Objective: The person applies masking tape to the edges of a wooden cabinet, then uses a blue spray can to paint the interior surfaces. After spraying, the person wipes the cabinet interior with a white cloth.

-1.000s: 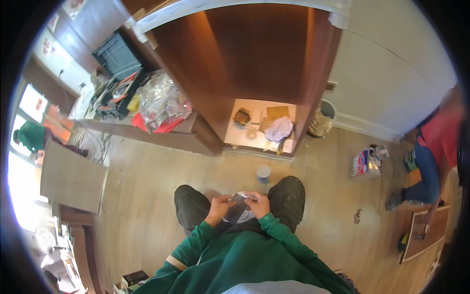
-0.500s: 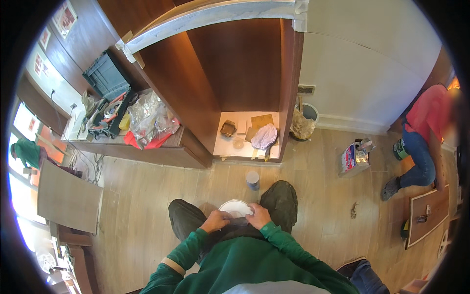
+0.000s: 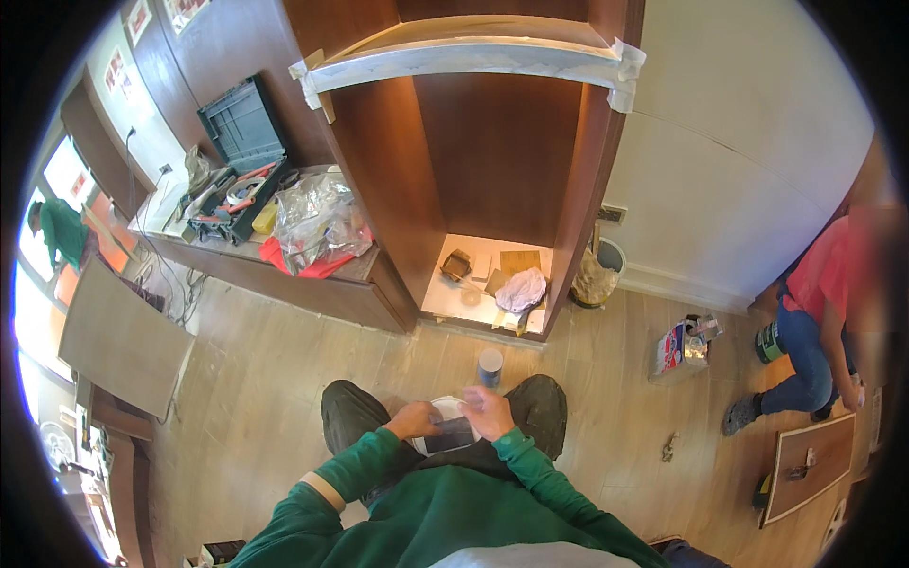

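Between my knees sits a round white tub [image 3: 449, 407], mostly hidden by my hands. A flat grey rectangular piece [image 3: 451, 436] with pale edges lies across the front of it. My left hand [image 3: 414, 421] is closed at the left end of this piece. Over the tub's right rim is my right hand [image 3: 488, 414], with its fingers curled together by the piece's upper right corner. What those fingers hold, if anything, is hidden. A grey cylindrical can [image 3: 490, 367] stands on the floor just beyond my right hand.
Ahead stands a brown cabinet [image 3: 497, 142], with a crumpled cloth [image 3: 521, 290] inside. An open toolbox [image 3: 241, 204] and plastic bags [image 3: 317, 222] lie on the left bench. A bucket [image 3: 598, 270] and a metal tin [image 3: 682, 348] stand right. Another person [image 3: 814, 322] bends beside a framed board [image 3: 805, 469].
My right hand has lifted off the grey piece's end and moved up over the tub. The piece now shows its broad face. My view has shifted, and the person at right has moved slightly.
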A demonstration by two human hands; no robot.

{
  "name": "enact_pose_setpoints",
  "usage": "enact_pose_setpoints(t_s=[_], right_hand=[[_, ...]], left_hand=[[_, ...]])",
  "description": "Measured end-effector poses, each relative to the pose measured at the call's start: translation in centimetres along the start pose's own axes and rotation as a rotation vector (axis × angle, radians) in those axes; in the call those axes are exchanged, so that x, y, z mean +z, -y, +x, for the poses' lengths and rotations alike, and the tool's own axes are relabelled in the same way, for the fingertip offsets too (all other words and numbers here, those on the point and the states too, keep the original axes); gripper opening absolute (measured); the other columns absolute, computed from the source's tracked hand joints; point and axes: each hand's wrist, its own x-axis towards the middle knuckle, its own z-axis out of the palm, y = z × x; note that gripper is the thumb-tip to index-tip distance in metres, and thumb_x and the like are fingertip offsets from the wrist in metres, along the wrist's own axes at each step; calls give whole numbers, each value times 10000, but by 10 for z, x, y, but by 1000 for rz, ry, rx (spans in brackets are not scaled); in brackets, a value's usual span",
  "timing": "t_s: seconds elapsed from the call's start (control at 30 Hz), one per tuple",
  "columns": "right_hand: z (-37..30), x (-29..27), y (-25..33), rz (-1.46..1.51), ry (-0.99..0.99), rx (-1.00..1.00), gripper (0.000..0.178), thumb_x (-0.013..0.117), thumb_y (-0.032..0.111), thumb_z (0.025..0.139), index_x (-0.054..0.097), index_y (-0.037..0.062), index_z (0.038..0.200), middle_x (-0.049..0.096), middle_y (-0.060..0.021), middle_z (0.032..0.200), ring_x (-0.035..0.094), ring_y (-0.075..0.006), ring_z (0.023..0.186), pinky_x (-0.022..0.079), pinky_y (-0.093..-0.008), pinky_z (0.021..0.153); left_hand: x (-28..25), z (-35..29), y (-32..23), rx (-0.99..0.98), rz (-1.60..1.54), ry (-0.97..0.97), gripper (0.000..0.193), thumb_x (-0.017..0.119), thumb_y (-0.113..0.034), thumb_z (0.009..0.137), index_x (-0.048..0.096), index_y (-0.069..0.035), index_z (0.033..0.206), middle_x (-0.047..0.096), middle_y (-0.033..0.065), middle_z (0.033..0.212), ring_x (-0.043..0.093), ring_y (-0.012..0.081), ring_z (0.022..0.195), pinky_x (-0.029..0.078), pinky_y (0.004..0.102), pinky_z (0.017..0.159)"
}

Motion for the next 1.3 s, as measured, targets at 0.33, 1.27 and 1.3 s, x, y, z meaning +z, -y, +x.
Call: enact_pose_setpoints(t_s=[0.33, 1.27, 1.3], right_hand=[[-25, 42, 180, 43, 509, -836, 789, 810, 212, 691, 458, 92, 1387, 476, -193, 1384, 465, -351, 1285, 370, -452, 1087], [-12, 127, 172, -36, 462, -1031, 920, 783, 5, 594, 379, 28, 1421, 452, -206, 1401, 451, -380, 1308, 366, -463, 1110], [-11, 130, 170, -21, 451, -1037, 921, 790, 12, 591, 381, 25, 1417, 462, -204, 1395, 460, -379, 1302, 369, -461, 1107]], left_hand=[[-17, 52, 60, -52, 164, -82, 276, 719, -261, 681, 714, -43, 850, 685, 217, 860, 663, 403, 835, 533, 476, 717], [-45, 74, 44, -92, 337, 124, 269, 688, -207, 715, 727, -9, 894, 690, 239, 923, 667, 412, 916, 532, 482, 807], [-45, 71, 47, -125, 331, 135, 272, 690, -212, 715, 728, -10, 895, 690, 238, 932, 666, 411, 923, 532, 480, 810]])
